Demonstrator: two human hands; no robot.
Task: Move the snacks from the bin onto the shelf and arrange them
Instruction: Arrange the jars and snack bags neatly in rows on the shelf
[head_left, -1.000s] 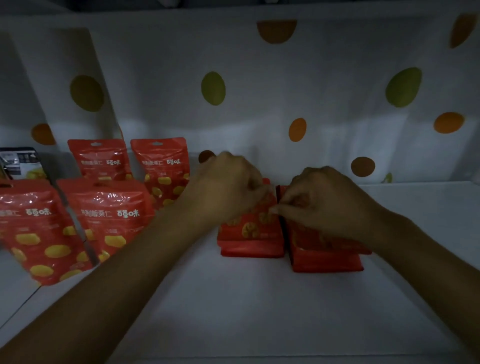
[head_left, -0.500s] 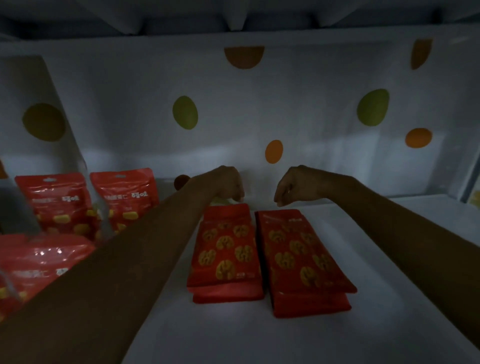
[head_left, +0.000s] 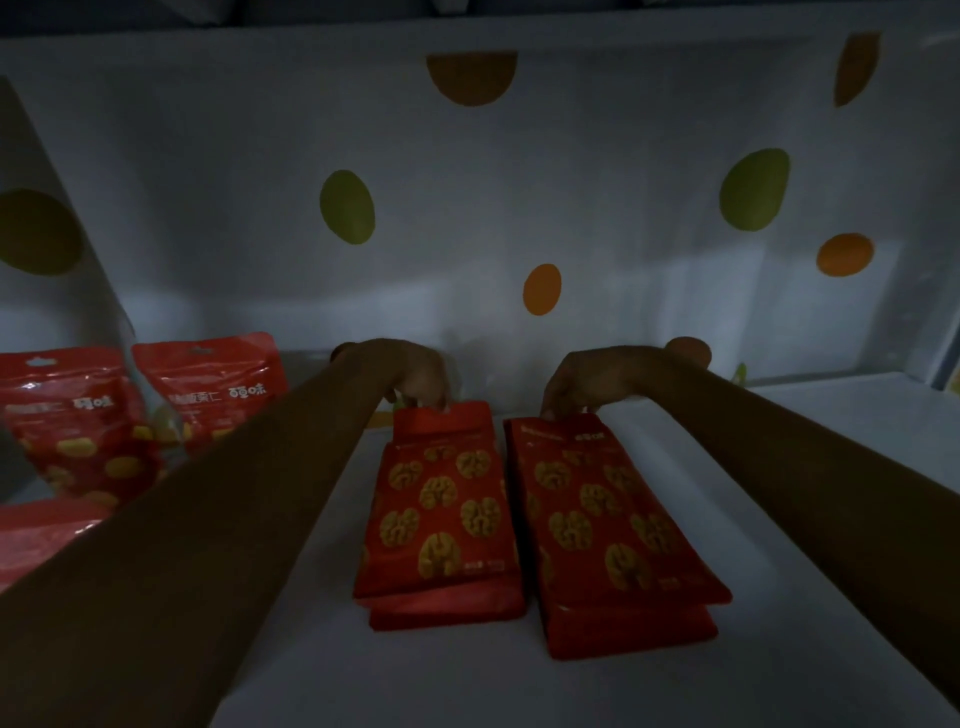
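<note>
Two stacks of red walnut packs lay flat on the shelf (head_left: 519, 686), side by side and nearly touching: the left stack (head_left: 439, 514) and the right stack (head_left: 608, 519), each two packs deep as far as I could see. My left hand (head_left: 415, 379) had its fingers curled down over the far folded end of the left stack. My right hand (head_left: 587, 384) did the same on the far edge of the right stack. The hands were apart, one per stack. Whether my thumbs were tucked underneath, I couldn't tell.

These looked light, with a glossy film, so I judged them slippery, and the top pack could skate off the lower one. The filled bodies seemed fairly firm and the folded seals soft. I reckoned the hold to take was the ends or the long sides, squaring both layers together rather than tugging a flap. Walnuts crush, so no hard squeezing.

Off to the left stood red pouches (head_left: 208, 389), upright against the spotted back wall (head_left: 467, 182).
</note>
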